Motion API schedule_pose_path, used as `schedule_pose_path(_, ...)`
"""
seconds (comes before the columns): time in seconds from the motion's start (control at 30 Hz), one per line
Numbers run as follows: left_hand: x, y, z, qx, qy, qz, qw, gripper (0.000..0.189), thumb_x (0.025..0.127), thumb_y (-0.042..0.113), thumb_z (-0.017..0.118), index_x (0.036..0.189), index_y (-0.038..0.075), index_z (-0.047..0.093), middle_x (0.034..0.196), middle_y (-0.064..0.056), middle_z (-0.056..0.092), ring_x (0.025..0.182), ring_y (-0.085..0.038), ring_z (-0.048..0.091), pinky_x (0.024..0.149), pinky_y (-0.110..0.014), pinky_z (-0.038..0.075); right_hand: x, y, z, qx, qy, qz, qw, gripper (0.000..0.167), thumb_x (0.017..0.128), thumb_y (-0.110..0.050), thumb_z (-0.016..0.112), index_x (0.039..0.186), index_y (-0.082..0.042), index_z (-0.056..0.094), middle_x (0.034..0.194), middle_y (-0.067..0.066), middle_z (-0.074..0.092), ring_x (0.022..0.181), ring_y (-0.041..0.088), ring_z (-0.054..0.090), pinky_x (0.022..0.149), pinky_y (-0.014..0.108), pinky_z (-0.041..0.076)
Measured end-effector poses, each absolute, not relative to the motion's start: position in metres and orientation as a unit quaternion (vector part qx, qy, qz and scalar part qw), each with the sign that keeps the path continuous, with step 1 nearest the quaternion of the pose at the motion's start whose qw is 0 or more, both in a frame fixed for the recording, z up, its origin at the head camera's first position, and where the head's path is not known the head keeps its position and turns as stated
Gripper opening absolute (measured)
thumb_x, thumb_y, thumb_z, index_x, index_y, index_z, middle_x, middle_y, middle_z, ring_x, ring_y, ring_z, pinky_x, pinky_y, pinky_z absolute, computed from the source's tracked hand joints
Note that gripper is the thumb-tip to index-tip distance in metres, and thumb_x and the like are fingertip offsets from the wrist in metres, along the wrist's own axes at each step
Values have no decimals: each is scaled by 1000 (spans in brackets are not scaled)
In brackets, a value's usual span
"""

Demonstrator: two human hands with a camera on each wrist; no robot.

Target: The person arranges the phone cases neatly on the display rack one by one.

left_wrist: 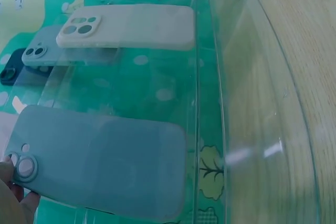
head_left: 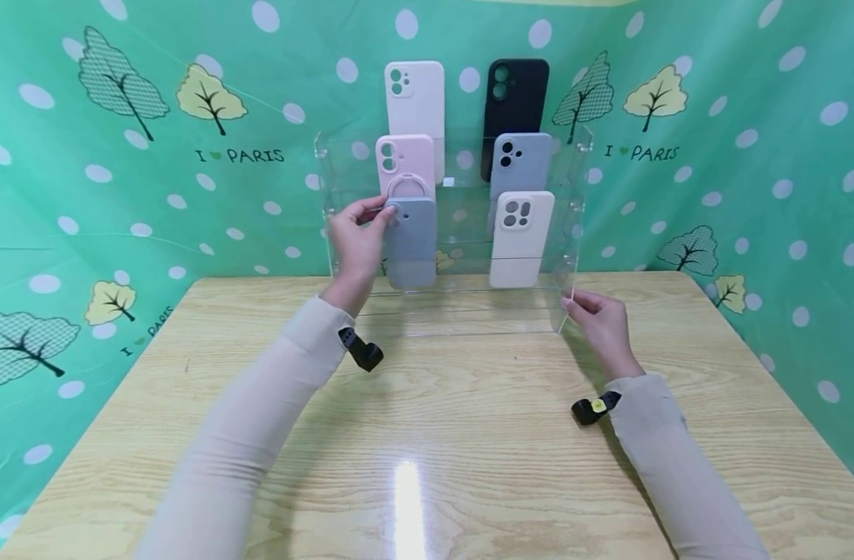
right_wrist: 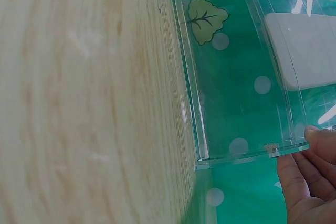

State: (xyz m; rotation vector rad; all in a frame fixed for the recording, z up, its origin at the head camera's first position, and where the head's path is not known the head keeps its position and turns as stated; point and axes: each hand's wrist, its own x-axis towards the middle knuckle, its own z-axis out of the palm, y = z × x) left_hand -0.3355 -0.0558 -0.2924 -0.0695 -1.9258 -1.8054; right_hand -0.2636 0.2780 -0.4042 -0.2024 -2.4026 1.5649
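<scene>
My left hand [head_left: 359,243] pinches the upper left corner of a blue-grey phone case [head_left: 413,250], beside its camera holes. The case stands upright on the front left of a clear acrylic display rack [head_left: 469,322]. In the left wrist view, the same blue-grey case [left_wrist: 110,161] shows its back, with fingertips at the camera end. Lower down on the other side, my right hand [head_left: 600,325] holds the rack's right side edge between thumb and fingers. The right wrist view has that hand [right_wrist: 310,177] on the clear panel edge near a small metal fastener [right_wrist: 271,148].
Behind the blue-grey case stands a pink case [head_left: 406,159] with a ring, then a white case [head_left: 416,101]. The right column has a cream case [head_left: 521,241], a lavender-blue case [head_left: 528,159] and a black case [head_left: 525,93]. A green patterned cloth [head_left: 749,171] hangs behind the wooden table [head_left: 469,435].
</scene>
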Motion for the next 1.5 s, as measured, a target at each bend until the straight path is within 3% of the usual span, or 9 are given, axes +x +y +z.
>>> schedule_pose_path(0.7,-335,-58,-306,-14,-700,-662,267,27,81,24,74,105,13,72,105,0,65,94,-12,60,77,-21,55,-265,278,-406,-72,-828,541,130,37,93,-24,60,121,1,61,116,22,62,82,-5,57,72,7,50)
schedule_pose_path(1.03,-331,-69,-304,-17,-702,-668,246,29,80,23,76,106,11,71,106,-5,68,96,-13,59,75,-21,53,-264,279,-405,-75,-831,536,127,40,93,-28,60,121,0,61,117,20,63,84,-5,57,73,6,49)
schedule_pose_path(1.23,-321,-86,-306,-46,-711,-662,231,29,82,18,74,108,8,69,110,-10,66,96,-13,59,76,-20,52,-262,283,-407,-77,-831,538,121,41,93,-30,60,122,-1,60,118,19,62,86,-4,57,75,7,49)
schedule_pose_path(1.5,-311,-132,-317,-66,-783,-589,190,32,84,24,72,113,10,68,115,-8,66,97,-10,59,75,-16,52,-266,295,-408,-80,-837,533,98,46,92,-35,60,125,-3,59,122,16,61,90,-5,56,76,7,48)
